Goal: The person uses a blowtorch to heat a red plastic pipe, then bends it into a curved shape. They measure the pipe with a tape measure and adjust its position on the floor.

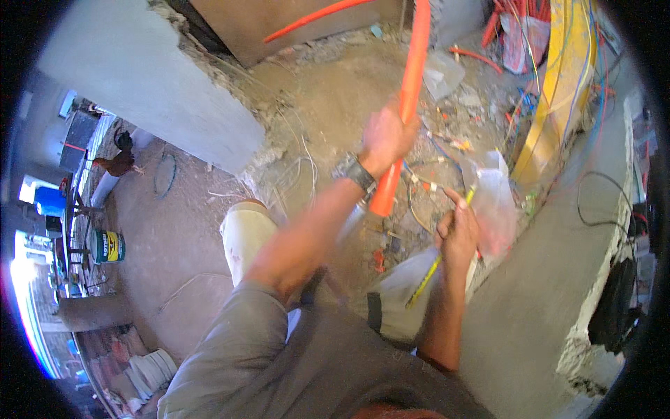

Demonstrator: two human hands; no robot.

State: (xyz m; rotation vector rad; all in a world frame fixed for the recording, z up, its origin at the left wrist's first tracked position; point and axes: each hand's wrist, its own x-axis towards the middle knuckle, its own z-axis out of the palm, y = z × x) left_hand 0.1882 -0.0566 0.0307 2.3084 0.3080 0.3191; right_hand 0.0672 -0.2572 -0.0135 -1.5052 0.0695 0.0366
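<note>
My left hand (388, 140) is closed round an orange plastic pipe (414, 66). The pipe slants up from its lower end, just below my fist, past the top of the picture. A dark band circles my left wrist. My right hand (458, 227) sits lower and to the right, its fingers curled on a thin yellow strip with dark marks (423, 281). The strip sticks out above and below that hand, apart from the pipe. Whether it is a measuring tape or another tool, I cannot tell. Beside my right hand lies a clear plastic bag (494, 202) with reddish contents.
Rubble and loose wires cover the ground ahead. A broken grey wall (153, 77) stands at left, a low concrete ledge (537, 279) at right. A yellow beam (555, 98) with wires leans at far right. Further left are a chicken (117, 164) and a dark green bucket (108, 246).
</note>
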